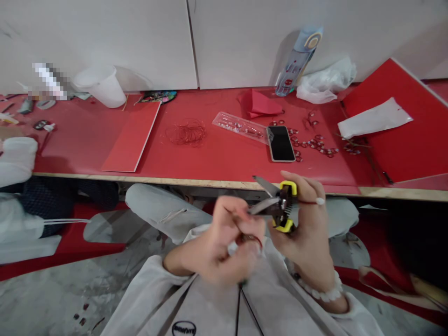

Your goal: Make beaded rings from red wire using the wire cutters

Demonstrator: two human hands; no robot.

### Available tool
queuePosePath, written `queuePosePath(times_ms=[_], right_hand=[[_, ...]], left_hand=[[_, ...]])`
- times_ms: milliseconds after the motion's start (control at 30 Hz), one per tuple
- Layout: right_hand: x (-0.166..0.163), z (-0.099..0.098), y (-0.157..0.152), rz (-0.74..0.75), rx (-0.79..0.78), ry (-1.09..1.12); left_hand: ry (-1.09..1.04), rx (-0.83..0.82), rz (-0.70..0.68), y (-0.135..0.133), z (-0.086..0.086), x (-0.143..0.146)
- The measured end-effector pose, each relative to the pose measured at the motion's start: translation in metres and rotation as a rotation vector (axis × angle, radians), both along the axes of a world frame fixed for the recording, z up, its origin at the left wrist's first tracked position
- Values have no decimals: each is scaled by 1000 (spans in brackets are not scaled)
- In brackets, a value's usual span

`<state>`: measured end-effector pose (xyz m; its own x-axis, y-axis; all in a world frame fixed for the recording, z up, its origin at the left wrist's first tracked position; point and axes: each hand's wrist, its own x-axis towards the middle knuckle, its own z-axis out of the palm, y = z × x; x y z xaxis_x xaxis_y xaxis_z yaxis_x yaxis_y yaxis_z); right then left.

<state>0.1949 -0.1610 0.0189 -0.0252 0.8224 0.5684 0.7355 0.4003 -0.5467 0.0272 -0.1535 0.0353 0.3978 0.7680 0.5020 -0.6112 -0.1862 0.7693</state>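
Observation:
My right hand [310, 233] grips small spring-loaded snips [282, 205] with yellow-and-black handles, their blades spread apart and pointing left. A red band with a white bead [319, 201] circles one of its fingers. My left hand [227, 242] is closed in a pinch, somewhat blurred, close to the lower blade. A thin red cord loop [255, 239] shows among its fingers, with a blurred whitish spot beside it. Whether the lower blade touches the fingertips or the cord, I cannot tell. Both hands are over my lap, in front of the table edge.
On the red table [210, 163] lie a coil of thin red cord [187, 132], a clear bead tray [241, 127], a phone [281, 143] and several beaded red rings [318, 145]. A blue bottle [297, 60] and white cup [101, 86] stand behind. Another person's sleeve [17, 158] is at left.

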Motion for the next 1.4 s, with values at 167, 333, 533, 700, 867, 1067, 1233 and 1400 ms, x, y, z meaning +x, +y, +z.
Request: queuePosePath(times_ms=[167, 333, 533, 700, 867, 1067, 1233, 1400], right_hand=[[10, 0, -4, 30, 7, 53], [7, 0, -4, 120, 12, 13], [3, -2, -1, 98, 21, -24], [3, -2, -2, 97, 20, -49], [3, -3, -1, 92, 38, -64], [3, -4, -1, 79, 38, -69], [3, -5, -2, 72, 38, -67], [1, -6, -2, 74, 35, -79]], left_hand=[[-27, -188, 136, 9, 11, -8], [1, -210, 156, 20, 12, -15], [33, -266, 232, 17, 5, -17], [-23, -220, 186, 17, 1, -19], [-41, -224, 189, 20, 2, -18], [10, -266, 208, 18, 8, -15], [25, -207, 252, 14, 9, -12], [-2, -246, 200, 12, 9, -13]])
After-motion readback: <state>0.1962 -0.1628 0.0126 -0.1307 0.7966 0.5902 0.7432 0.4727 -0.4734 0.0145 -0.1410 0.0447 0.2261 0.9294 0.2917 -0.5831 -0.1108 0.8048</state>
